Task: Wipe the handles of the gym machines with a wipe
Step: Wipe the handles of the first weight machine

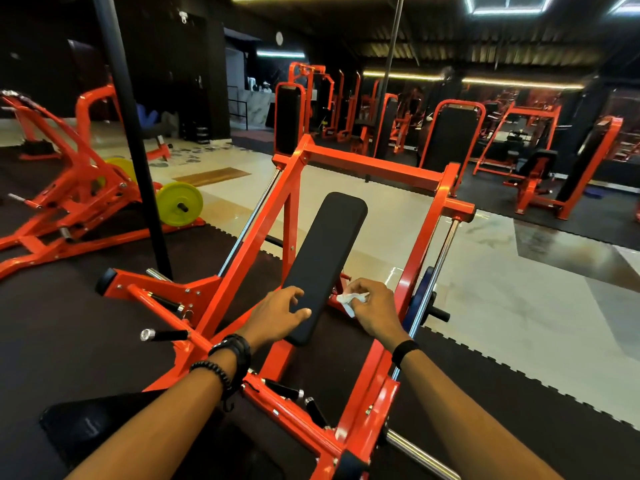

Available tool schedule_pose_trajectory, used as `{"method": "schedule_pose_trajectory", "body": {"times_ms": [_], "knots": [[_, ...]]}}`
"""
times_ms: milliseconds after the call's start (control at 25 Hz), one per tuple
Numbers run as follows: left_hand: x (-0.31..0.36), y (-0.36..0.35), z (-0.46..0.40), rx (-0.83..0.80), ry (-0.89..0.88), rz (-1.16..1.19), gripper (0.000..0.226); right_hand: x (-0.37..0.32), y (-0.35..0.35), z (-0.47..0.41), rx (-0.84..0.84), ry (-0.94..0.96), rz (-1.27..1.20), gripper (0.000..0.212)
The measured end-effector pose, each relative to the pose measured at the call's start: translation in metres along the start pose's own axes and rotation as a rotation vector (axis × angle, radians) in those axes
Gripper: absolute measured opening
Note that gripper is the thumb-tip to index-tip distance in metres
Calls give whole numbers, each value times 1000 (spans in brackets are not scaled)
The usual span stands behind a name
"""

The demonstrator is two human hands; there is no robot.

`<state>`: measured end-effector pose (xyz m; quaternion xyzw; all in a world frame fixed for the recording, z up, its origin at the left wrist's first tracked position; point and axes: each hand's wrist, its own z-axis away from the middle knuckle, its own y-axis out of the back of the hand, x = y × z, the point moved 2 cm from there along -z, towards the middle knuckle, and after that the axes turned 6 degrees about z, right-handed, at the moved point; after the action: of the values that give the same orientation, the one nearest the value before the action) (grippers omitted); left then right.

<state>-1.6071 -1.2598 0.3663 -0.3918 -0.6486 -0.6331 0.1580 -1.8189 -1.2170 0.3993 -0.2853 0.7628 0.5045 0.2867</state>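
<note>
Pinching a crumpled white wipe, right hand beside the smooth black pad.

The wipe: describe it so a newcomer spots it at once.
Start at the orange machine in the foreground and find its long black pad slanting up the middle. Just right of the pad's lower end, the right hand pinches the wipe. It is the only small, crumpled white thing among orange steel and black padding.
</note>
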Motion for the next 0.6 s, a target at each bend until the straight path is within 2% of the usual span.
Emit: {"method": "schedule_pose_trajectory", "body": {"times_ms": [120,280,600], "knots": [[1,-18,16,27,49,8,49,14,10,14,3,8,-54,12],[7,-49,37,-41,89,-13,51,26,18,33,5,-31,-117,8],[11,-64,50,-143,92,-51,52,53,32,55,-33,-162,-25,11]]}}
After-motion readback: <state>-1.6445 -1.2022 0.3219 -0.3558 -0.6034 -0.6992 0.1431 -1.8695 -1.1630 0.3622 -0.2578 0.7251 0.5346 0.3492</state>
